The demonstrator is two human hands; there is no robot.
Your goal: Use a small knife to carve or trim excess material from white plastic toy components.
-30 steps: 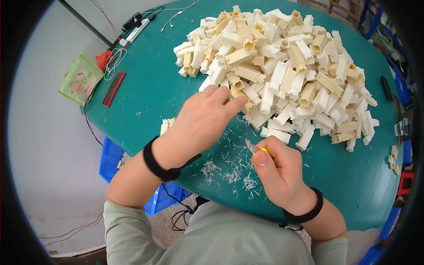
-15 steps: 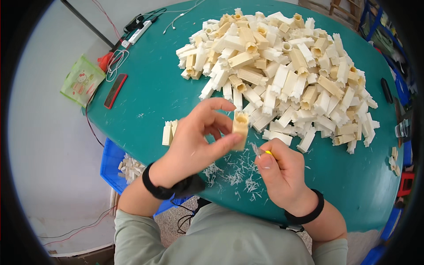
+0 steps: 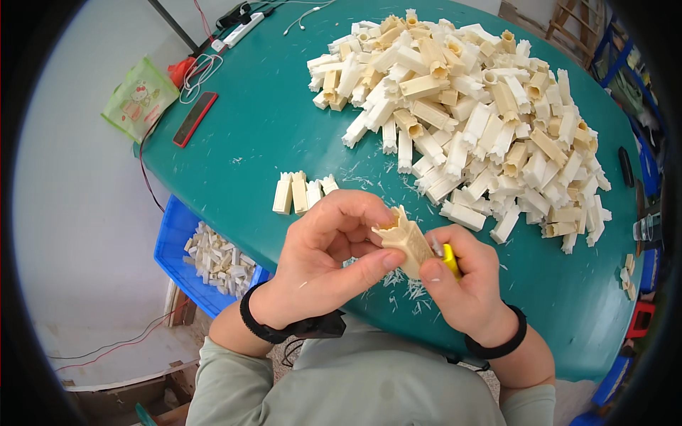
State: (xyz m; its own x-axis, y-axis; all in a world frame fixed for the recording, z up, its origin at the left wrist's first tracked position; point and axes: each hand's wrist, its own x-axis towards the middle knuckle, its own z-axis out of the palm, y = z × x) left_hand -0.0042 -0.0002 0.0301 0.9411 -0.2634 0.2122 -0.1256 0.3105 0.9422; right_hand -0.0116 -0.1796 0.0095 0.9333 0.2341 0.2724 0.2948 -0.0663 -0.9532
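Between the fingers and thumb of my left hand (image 3: 330, 248) is a cream plastic part (image 3: 405, 243), a squarish hollow tube with a jagged open end, held tilted. My right hand (image 3: 465, 280) is closed round a small yellow-handled knife (image 3: 450, 260). Its blade is mostly hidden by the cream part, and the right thumb lies against the part's lower end. Under both hands, thin white shavings (image 3: 415, 290) are scattered on the green table (image 3: 241, 167). Just beyond the left hand stand several similar parts (image 3: 300, 192) in a short row.
A large heap of white and cream tubes (image 3: 469, 121) covers the far right. On the left are a red-edged phone (image 3: 195, 119), a light-green bag (image 3: 140, 99) and a power strip (image 3: 241, 30). A blue bin (image 3: 174, 241) with several parts stands below the table's left edge.
The cream part has come down and right, tilting against the right hand. The knife now meets it. My view has shifted, bringing more of the short row and the blue bin into sight.
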